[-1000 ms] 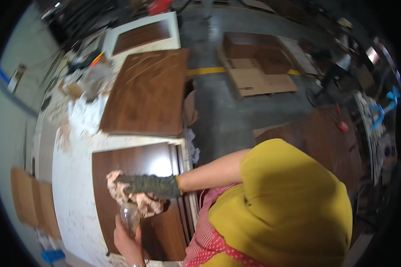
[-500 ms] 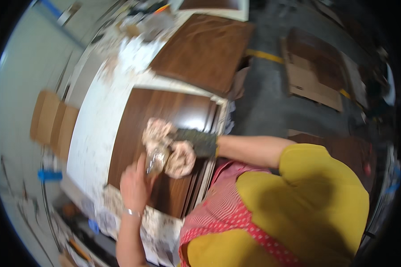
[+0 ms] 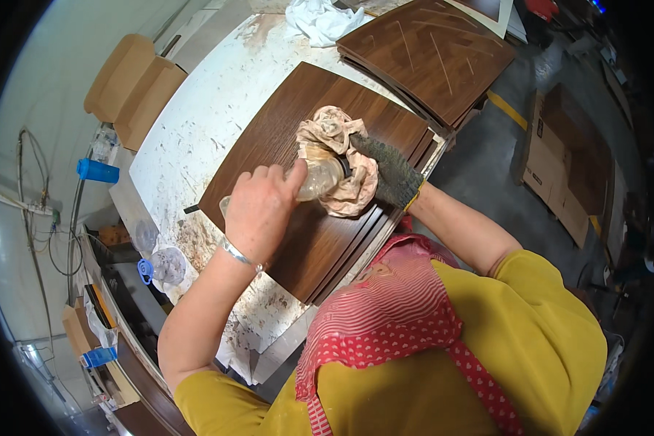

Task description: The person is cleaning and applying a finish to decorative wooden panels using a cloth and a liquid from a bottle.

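My bare left hand [image 3: 258, 211], a bracelet at its wrist, is closed around a clear plastic bottle [image 3: 320, 180]. The bottle lies tilted over, its dark neck end pointing at a crumpled, stained pinkish cloth [image 3: 357, 190]. My right hand [image 3: 386, 168], in a dark knitted glove, grips this cloth; its fingertips are partly hidden in the folds. Both hands are above the top of a stack of dark brown wood-grain panels [image 3: 269, 138]. Whether liquid is coming out of the bottle I cannot tell.
The panels rest on a white, stained worktable [image 3: 189, 138]. A second brown panel stack [image 3: 436, 58] lies at the far right, beside a white cloth [image 3: 323, 22]. An open cardboard box [image 3: 134, 94] stands at the left edge, with a blue-capped bottle [image 3: 167, 267] nearer me.
My left hand has closed round the bottle, which is now tipped toward the cloth. The view has turned, so panels and table appear shifted up and right.
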`<state>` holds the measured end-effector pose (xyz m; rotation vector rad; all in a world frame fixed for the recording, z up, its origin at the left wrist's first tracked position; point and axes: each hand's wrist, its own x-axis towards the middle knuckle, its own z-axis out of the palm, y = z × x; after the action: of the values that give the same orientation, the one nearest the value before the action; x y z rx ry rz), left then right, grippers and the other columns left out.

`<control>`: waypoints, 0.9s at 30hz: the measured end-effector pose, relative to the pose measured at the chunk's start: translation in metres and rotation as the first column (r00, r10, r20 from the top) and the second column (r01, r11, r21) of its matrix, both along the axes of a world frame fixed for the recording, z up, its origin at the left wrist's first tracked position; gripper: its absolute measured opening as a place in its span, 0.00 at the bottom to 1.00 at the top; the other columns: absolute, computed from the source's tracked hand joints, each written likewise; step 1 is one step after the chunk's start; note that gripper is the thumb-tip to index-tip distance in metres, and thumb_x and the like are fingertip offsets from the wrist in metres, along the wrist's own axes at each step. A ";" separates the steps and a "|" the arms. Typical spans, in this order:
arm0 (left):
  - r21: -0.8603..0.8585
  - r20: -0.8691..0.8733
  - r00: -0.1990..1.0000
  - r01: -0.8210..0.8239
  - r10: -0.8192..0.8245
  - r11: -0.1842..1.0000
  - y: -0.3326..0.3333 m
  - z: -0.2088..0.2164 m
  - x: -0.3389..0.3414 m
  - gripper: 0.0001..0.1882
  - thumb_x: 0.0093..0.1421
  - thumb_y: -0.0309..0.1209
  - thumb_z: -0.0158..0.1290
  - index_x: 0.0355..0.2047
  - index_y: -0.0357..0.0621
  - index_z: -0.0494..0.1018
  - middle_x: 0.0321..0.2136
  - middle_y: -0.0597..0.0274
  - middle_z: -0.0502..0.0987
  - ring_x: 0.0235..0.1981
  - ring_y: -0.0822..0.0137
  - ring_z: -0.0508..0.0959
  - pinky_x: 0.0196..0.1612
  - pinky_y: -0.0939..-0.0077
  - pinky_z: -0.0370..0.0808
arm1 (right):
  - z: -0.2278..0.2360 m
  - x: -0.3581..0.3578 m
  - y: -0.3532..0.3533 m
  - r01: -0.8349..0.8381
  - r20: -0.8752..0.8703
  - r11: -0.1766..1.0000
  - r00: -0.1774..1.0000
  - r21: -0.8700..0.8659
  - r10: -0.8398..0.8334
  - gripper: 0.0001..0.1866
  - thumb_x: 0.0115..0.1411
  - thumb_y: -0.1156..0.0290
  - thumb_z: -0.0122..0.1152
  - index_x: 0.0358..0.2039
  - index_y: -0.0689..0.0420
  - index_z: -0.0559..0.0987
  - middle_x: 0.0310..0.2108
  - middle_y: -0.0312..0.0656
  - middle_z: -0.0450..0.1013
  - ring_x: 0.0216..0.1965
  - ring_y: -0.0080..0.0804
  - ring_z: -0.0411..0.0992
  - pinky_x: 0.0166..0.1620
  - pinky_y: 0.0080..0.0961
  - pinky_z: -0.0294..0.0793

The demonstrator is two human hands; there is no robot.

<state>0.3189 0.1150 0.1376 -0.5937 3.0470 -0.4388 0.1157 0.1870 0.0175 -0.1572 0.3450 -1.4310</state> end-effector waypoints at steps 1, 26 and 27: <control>0.025 0.004 1.000 0.005 -0.006 1.000 0.003 0.001 -0.001 0.24 0.48 0.32 0.59 0.47 0.49 0.68 0.25 0.63 0.71 0.29 0.64 0.74 0.31 0.70 0.71 | -0.003 -0.002 0.000 0.003 0.000 1.000 1.000 0.004 -0.003 0.22 0.65 0.66 0.49 0.57 0.63 0.64 0.52 0.49 0.69 0.51 0.40 0.70 0.55 0.35 0.71; -0.006 -0.004 0.995 -0.099 0.099 0.995 -0.021 0.004 0.005 0.24 0.47 0.31 0.59 0.46 0.52 0.67 0.25 0.65 0.70 0.30 0.65 0.74 0.34 0.70 0.70 | -0.017 -0.014 0.008 -0.036 0.160 0.999 0.986 -0.042 0.042 0.25 0.65 0.61 0.47 0.58 0.63 0.63 0.56 0.52 0.64 0.56 0.45 0.66 0.60 0.43 0.64; -0.017 -0.001 0.998 -0.060 0.060 0.998 -0.016 0.006 0.001 0.23 0.47 0.31 0.58 0.46 0.51 0.68 0.25 0.65 0.70 0.30 0.65 0.74 0.34 0.69 0.70 | -0.019 -0.015 0.008 -0.037 0.160 0.998 0.986 -0.041 0.043 0.25 0.65 0.61 0.47 0.58 0.63 0.63 0.56 0.52 0.64 0.56 0.45 0.66 0.60 0.43 0.64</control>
<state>0.3203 0.0989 0.1440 -0.6833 3.0195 -0.4642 0.1010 0.1949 -0.0011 -0.0779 0.1809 -1.4011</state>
